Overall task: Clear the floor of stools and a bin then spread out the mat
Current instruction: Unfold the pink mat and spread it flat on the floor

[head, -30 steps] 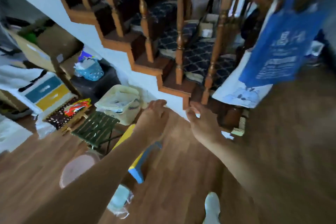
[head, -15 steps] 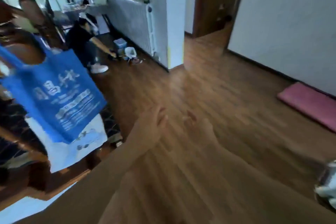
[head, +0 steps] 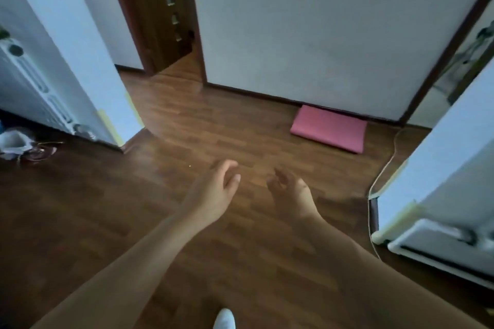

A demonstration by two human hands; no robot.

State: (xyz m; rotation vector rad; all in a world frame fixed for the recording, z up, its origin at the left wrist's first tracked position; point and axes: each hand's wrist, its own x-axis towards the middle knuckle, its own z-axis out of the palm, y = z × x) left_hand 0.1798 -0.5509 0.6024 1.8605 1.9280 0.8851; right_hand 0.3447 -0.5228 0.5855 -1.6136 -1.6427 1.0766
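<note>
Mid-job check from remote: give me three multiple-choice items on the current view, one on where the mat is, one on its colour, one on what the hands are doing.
1. Where does the mat lie?
A. Against the far wall's baseboard
B. Under the person's feet
C. In the doorway

2. What colour is the mat?
A. Blue
B. Pink
C. Green

3. What state are the left hand and right hand in?
A. Both grip the mat
B. One holds a stool
C. Both open and empty

Answers:
1 A, its far edge runs along the baseboard, ahead of the hands.
2 B, it shows pink against the brown floor.
3 C, the fingers are loosely spread above bare floor, with nothing in them.
</note>
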